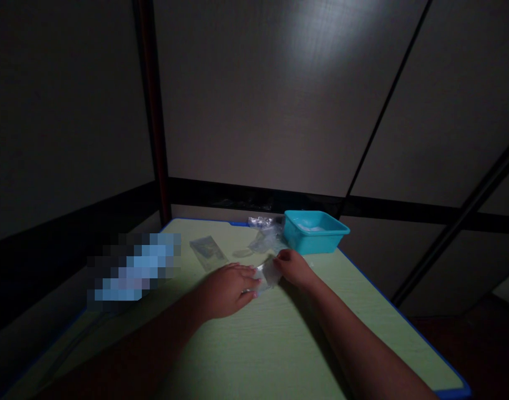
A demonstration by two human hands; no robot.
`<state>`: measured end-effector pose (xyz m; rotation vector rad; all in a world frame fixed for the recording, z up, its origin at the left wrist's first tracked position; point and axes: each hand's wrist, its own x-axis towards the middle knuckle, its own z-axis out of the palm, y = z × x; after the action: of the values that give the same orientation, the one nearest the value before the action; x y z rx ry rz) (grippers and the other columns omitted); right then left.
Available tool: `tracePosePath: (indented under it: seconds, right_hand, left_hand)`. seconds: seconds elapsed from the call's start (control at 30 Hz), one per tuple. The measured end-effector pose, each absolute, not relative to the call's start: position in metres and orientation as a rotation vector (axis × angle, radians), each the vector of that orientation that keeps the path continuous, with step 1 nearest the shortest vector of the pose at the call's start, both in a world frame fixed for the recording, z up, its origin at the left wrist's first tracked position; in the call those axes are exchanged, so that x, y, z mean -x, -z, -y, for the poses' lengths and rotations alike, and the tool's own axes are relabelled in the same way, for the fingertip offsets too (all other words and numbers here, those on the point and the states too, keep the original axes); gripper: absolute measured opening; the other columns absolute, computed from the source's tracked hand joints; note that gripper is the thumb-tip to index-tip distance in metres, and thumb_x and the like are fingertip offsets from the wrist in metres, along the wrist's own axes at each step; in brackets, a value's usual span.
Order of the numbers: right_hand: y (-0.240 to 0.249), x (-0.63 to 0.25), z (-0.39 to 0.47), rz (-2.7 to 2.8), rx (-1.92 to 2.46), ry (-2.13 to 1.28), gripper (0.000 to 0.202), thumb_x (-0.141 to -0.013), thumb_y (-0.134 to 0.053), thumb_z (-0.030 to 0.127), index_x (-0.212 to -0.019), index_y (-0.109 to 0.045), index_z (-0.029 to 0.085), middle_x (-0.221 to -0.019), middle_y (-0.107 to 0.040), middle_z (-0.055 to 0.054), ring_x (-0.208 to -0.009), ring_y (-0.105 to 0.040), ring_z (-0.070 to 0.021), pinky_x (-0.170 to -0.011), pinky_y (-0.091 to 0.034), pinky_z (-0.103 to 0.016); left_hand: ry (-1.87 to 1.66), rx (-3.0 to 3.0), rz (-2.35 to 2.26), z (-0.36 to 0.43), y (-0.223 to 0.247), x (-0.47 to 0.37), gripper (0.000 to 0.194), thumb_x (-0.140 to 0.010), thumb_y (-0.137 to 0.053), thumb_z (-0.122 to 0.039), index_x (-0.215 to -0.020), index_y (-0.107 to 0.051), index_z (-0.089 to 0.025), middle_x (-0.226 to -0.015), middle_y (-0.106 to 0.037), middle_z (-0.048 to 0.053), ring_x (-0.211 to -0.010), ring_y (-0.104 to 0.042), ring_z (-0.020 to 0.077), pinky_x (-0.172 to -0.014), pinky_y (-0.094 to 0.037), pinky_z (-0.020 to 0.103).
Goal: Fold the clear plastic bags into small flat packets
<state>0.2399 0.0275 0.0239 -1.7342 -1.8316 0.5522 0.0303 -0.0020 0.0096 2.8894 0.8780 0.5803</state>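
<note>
A small clear plastic packet (266,274) lies on the pale green table between my hands. My left hand (231,289) rests flat with its fingers spread, the fingertips on the packet's left part. With fingers pinched together, my right hand (291,265) holds the packet's right edge. Just beyond, crumpled clear plastic (267,239) lies beside a turquoise basket (316,242) with something whitish inside. A flat clear plastic bag (208,252) is on the table, past my left hand.
A pixelated blue-lit object (140,269) stands at the table's left side, with a cable running towards the front. The green table (237,355) has a blue edge. Dark panelled walls rise behind and to the left.
</note>
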Motion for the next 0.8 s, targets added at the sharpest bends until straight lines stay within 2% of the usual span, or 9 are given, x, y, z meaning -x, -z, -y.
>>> tracePosePath:
  seconds: [0.17,0.23,0.37,0.43,0.7,0.8]
  right_hand:
    - [-0.024,-0.245,-0.028,1.881,1.854,-0.514,0.032,-0.076,-0.050,0.035,-0.052,-0.053,0.014,-0.047,-0.048,0.000,-0.045,-0.040,-0.0090,-0.044,-0.025,-0.022]
    - [-0.020,-0.246,-0.029,1.923,1.858,-0.458,0.029,-0.073,-0.054,0.035,-0.055,-0.057,0.013,-0.049,-0.051,0.000,-0.045,-0.040,-0.0088,-0.044,-0.025,-0.022]
    - [-0.013,-0.248,-0.031,1.968,1.897,-0.336,0.012,-0.064,-0.062,0.025,-0.065,-0.061,0.013,-0.059,-0.059,-0.002,-0.052,-0.046,-0.0099,-0.046,-0.027,-0.021]
    - [-0.012,-0.248,-0.031,1.976,1.906,-0.319,0.013,-0.062,-0.063,0.022,-0.071,-0.062,0.014,-0.065,-0.061,-0.003,-0.055,-0.048,-0.0107,-0.047,-0.028,-0.020]
    - [-0.013,-0.248,-0.030,1.983,1.931,-0.291,0.017,-0.064,-0.062,0.024,-0.078,-0.062,0.015,-0.072,-0.063,-0.005,-0.060,-0.052,-0.0130,-0.050,-0.030,-0.021]
    - [-0.016,-0.247,-0.028,2.021,1.920,-0.281,0.014,-0.065,-0.060,0.024,-0.075,-0.061,0.014,-0.070,-0.062,-0.005,-0.059,-0.050,-0.0121,-0.049,-0.028,-0.021]
  left_hand:
    - [-0.538,-2.859,-0.826,0.003,-0.009,-0.031,0.037,-0.086,-0.046,-0.033,-0.122,-0.051,-0.027,-0.127,-0.052,0.003,-0.117,-0.047,0.0198,-0.101,-0.032,0.036]
    - [-0.543,-2.836,-0.825,0.003,-0.008,-0.030,0.038,-0.086,-0.046,-0.033,-0.124,-0.049,-0.028,-0.130,-0.049,0.003,-0.118,-0.046,0.0198,-0.100,-0.033,0.035]
    - [-0.538,-2.830,-0.795,0.003,-0.007,-0.029,0.035,-0.086,-0.046,-0.033,-0.121,-0.051,-0.031,-0.131,-0.047,0.001,-0.118,-0.045,0.0195,-0.100,-0.034,0.034]
    - [-0.531,-2.837,-0.785,0.003,-0.007,-0.029,0.034,-0.087,-0.045,-0.034,-0.120,-0.052,-0.031,-0.131,-0.048,0.001,-0.118,-0.045,0.0196,-0.099,-0.034,0.034]
    - [-0.511,-2.872,-0.838,0.005,-0.010,-0.028,0.041,-0.085,-0.047,-0.035,-0.126,-0.045,-0.032,-0.138,-0.039,0.001,-0.119,-0.044,0.0215,-0.098,-0.035,0.035]
    - [-0.514,-2.900,-0.846,0.006,-0.011,-0.029,0.041,-0.085,-0.047,-0.034,-0.126,-0.046,-0.028,-0.134,-0.044,0.003,-0.118,-0.045,0.0212,-0.100,-0.034,0.036]
